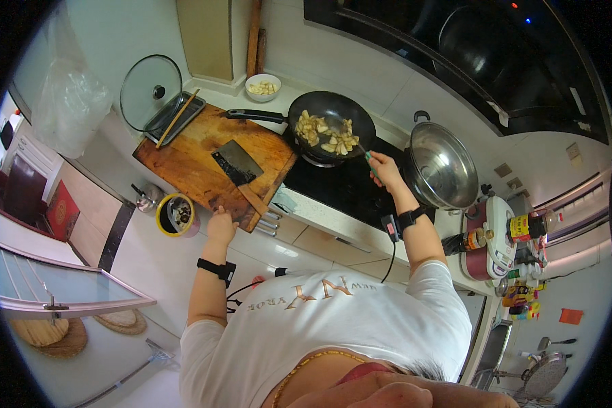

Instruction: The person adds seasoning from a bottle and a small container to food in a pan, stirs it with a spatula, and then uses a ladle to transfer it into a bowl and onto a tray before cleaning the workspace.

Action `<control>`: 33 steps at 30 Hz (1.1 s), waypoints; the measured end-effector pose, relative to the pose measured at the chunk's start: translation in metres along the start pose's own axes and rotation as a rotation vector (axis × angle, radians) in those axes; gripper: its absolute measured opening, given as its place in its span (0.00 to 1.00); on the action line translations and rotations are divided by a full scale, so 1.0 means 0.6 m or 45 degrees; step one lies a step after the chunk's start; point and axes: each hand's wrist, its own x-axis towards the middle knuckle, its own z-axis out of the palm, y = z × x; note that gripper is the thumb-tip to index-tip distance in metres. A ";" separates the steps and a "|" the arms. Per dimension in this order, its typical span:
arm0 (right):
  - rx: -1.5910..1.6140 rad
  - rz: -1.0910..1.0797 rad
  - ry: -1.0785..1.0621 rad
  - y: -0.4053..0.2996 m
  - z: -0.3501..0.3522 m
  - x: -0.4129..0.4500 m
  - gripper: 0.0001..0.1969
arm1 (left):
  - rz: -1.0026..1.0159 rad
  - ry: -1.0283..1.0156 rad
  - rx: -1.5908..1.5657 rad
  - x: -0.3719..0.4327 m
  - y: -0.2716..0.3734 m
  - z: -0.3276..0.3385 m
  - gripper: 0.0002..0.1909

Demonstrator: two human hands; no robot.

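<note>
My right hand [385, 169] grips the green handle of a spatula [370, 156], its metal end reaching into a black wok [354, 109] on the cooktop. Pale, lightly browned chunks of food [331, 135] lie in two loose heaps in the wok. My left hand [222, 225] touches the near edge of a thick wooden cutting board [194, 168]. How firmly its fingers hold the edge cannot be made out. Flat on the board rests a cleaver [238, 162], dark blade away from me and wooden handle toward the near corner.
A white bowl of pale pieces [262, 87] sits behind the board. Left are a glass lid [151, 93], a dark tray [176, 120] and a yellow-rimmed bin [177, 215]. A steel pot [442, 166], rice cooker [489, 237] and bottles stand right. The range hood [469, 56] overhangs the cooktop.
</note>
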 end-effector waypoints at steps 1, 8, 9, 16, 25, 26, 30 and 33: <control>-0.002 -0.020 0.064 -0.006 -0.002 0.010 0.21 | -0.001 0.000 0.000 -0.002 -0.001 0.002 0.26; 0.161 0.131 0.260 0.029 0.031 0.077 0.22 | 0.016 0.003 0.021 0.002 -0.004 0.010 0.28; 0.462 0.238 0.162 0.032 0.049 0.081 0.21 | 0.003 -0.010 0.015 0.000 -0.005 0.006 0.28; 0.614 0.205 -0.272 -0.015 0.067 -0.014 0.25 | 0.026 0.009 -0.005 0.000 -0.010 0.012 0.28; 0.124 0.052 -0.270 -0.027 0.055 -0.143 0.22 | -0.025 -0.037 -0.029 -0.001 -0.001 -0.001 0.29; 0.082 0.065 -0.272 -0.019 0.052 -0.135 0.22 | -0.039 -0.052 -0.040 -0.002 0.001 -0.005 0.28; -0.023 0.041 -0.089 0.019 0.027 -0.058 0.22 | -0.027 -0.005 -0.056 -0.003 0.002 -0.001 0.27; -0.063 -0.052 0.071 0.020 0.008 -0.009 0.21 | -0.053 -0.062 -0.061 -0.002 0.007 -0.014 0.26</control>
